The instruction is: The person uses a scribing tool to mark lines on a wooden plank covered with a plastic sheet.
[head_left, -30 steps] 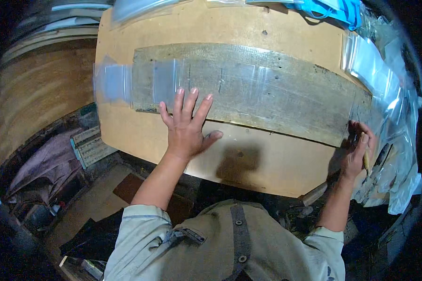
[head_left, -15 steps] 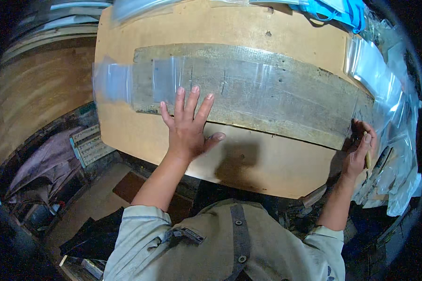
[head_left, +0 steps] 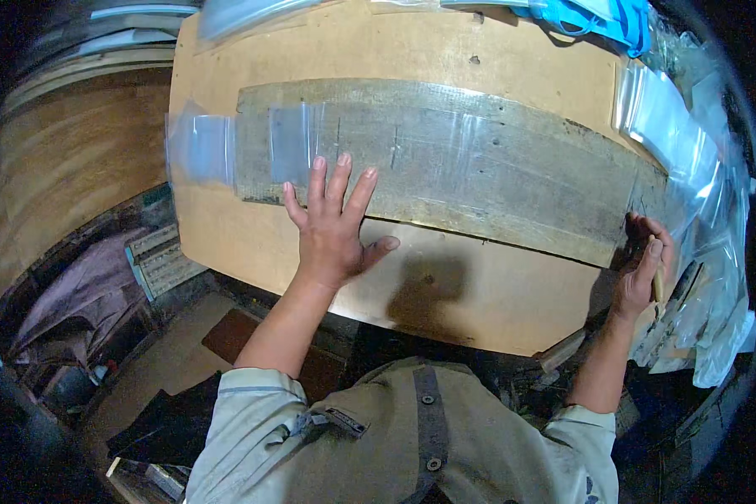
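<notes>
A long grey weathered board [head_left: 554, 197] lies across the pale wooden tabletop [head_left: 512, 315]. Clear plastic film [head_left: 290, 147] covers much of it, with bluish folded layers toward the left. My left hand [head_left: 332, 231] rests spread over the board's near edge, fingertips on the film and thumb stretched out to the side. At the board's right end, my right hand [head_left: 643, 273] is closed round a slim tool with a tan wooden handle [head_left: 658, 284]. The fingers hide the tool's working end, so its kind does not show.
Clear plastic bags or film [head_left: 701, 277] pile up along the right side. A bright blue bag [head_left: 601, 21] lies at the far right corner. More folded clear plastic [head_left: 244, 17] sits at the far left edge. Purplish cloth [head_left: 71, 298] hangs low on the left.
The view has shifted very slightly. Both hands keep nearly the same place and pose, and the film lies as before.
</notes>
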